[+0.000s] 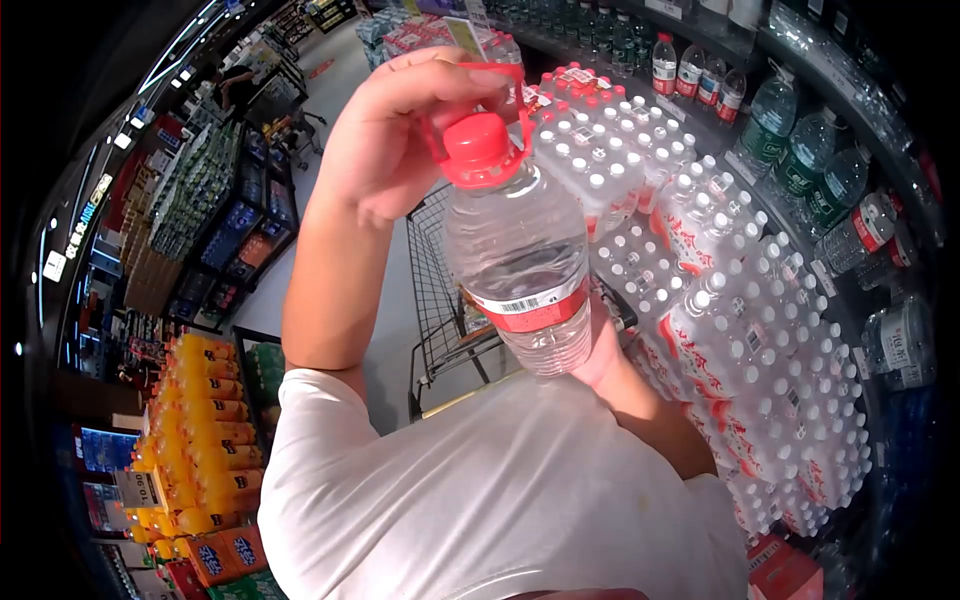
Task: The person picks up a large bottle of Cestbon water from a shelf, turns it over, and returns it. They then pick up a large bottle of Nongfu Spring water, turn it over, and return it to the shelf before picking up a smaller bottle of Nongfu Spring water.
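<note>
A large transparent water bottle (515, 235) with a red cap (475, 137) and a red-and-white label (530, 308) is held up in front of my chest, slightly tilted. My left hand (415, 125) is closed around the red carrying handle (522, 100) at its neck. Lower down, my right hand (603, 350) supports the bottle near its base from the right side. Most of that hand's fingers are hidden behind the bottle. A barcode shows on the label.
Behind the bottle stands a wire shopping cart (430, 270). Shrink-wrapped packs of white-capped bottles (740, 350) are piled on the right, beside shelves of large bottles (805, 150). Orange drink bottles (205, 420) are stacked at the left. A person (238, 85) is farther down the aisle.
</note>
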A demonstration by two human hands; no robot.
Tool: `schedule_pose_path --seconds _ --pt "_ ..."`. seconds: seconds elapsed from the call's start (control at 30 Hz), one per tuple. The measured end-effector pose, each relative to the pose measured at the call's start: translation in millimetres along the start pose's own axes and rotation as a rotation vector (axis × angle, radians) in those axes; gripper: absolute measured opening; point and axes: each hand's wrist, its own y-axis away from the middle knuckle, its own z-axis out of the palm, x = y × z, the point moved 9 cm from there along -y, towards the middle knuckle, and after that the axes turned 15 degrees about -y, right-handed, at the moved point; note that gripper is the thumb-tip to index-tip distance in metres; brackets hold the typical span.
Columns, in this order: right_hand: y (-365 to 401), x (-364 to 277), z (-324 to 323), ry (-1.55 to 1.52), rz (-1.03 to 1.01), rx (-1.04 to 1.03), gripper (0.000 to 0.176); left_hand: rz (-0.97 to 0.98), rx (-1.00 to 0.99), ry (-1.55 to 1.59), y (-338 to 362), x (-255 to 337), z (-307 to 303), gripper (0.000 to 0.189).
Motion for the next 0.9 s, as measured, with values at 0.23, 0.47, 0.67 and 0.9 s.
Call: schedule_pose_path --seconds 0.23,0.47,0.67,0.9 --pt "44 1 26 0.063 -0.033 0.076 0.055 -0.028 -0.02 0.052 -26 -39 39 0.027" --pt "70 -38 17 0.175 -0.345 -0.01 0.062 0.366 -0.106 -0.116 -44 -62 65 0.063" --pt "120 -85 35 0.539 -0.927 -0.007 0.045 0.403 0.091 -0.143 -57 -70 68 0.075" --pt "146 -74 54 0.932 -1.15 -0.055 0.08 0.38 0.057 -0.003 -68 -59 71 0.076"
